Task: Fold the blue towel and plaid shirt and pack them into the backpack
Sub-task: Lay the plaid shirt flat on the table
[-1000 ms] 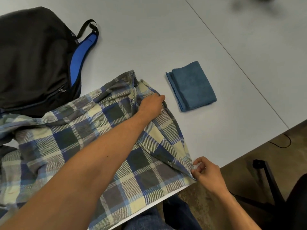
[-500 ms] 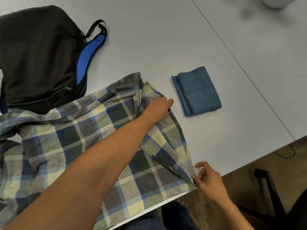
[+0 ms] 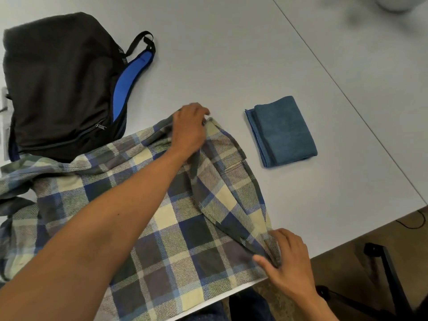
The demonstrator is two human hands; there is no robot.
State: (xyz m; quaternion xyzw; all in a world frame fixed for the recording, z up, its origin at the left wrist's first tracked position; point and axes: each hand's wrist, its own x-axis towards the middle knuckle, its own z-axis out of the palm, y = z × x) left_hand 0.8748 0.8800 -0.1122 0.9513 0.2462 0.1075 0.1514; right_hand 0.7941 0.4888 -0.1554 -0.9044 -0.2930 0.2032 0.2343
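Note:
The plaid shirt (image 3: 162,216) lies spread across the near part of the grey table (image 3: 231,54), blue, grey and cream checks. My left hand (image 3: 188,128) reaches across it and grips the far end of a folded-over strip near the collar. My right hand (image 3: 284,258) pinches the near end of that same strip at the table's front edge. The blue towel (image 3: 283,132) lies folded into a small rectangle just right of the shirt. The black backpack (image 3: 58,82), with a blue padded strap, lies flat at the far left, partly touching the shirt.
The table's right edge runs diagonally, with a second table (image 3: 382,54) butted against it beyond a seam. A black chair base (image 3: 382,274) and a cable lie on the floor at right. A pale rounded object (image 3: 398,2) sits at the top right.
My left hand has moved farther up the shirt, from mid-strip to the collar end. My right hand has closed onto the near hem, and the folded strip is pulled straighter.

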